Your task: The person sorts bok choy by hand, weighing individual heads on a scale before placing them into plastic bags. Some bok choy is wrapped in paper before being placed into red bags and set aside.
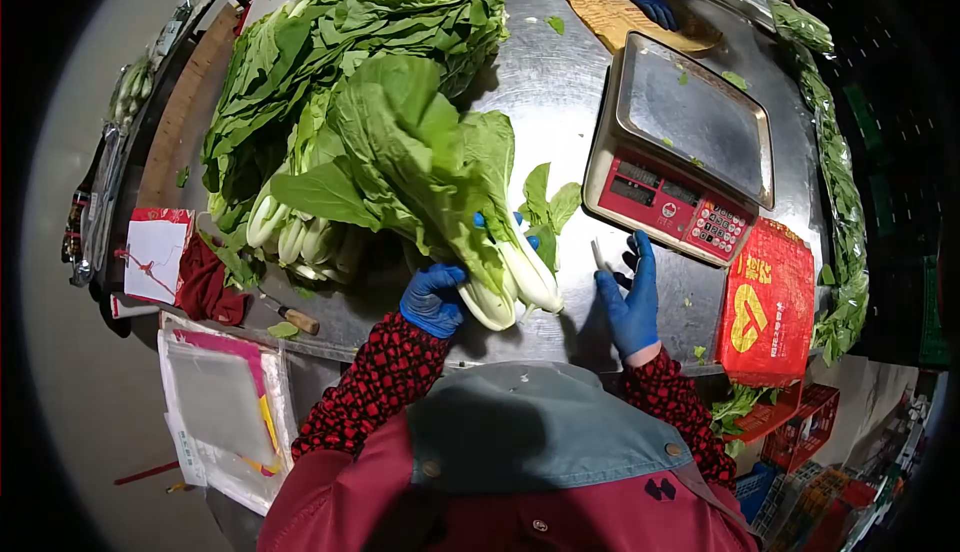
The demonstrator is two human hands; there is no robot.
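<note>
My left hand, in a blue glove, is wrapped round a bunch of leafy greens with thick white stalks. Blue fingertips show past the far side of the stalks, and the leaves point up and away from me. To the right, my right hand, also gloved in blue, has its thumb and fingers apart. A small white stalk piece shows right by its fingertips. Loose green leaves lie on the metal table just beyond the held bunch.
A tall pile of greens stands at left. A scale and a red bag are at right. A wooden-handled knife lies near the front edge. Another person's gloved hand rests by a yellow cloth.
</note>
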